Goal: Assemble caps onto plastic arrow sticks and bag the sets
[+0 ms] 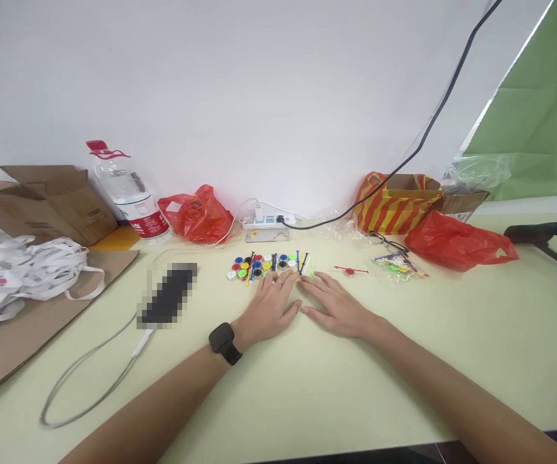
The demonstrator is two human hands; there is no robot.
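The left hand (269, 310) and right hand (337, 310) lie flat, empty and spread on the pale bench (307, 399). Their fingertips reach a cluster of small coloured discs (254, 265) and thin sticks (298, 260). The sticks lie lengthwise, pointing away toward the wall (259, 96). Lifting one probably needs a light fingertip pinch.

Bright, even, soft-shadowed light; wide-angle bending at edges; one pixelated patch.
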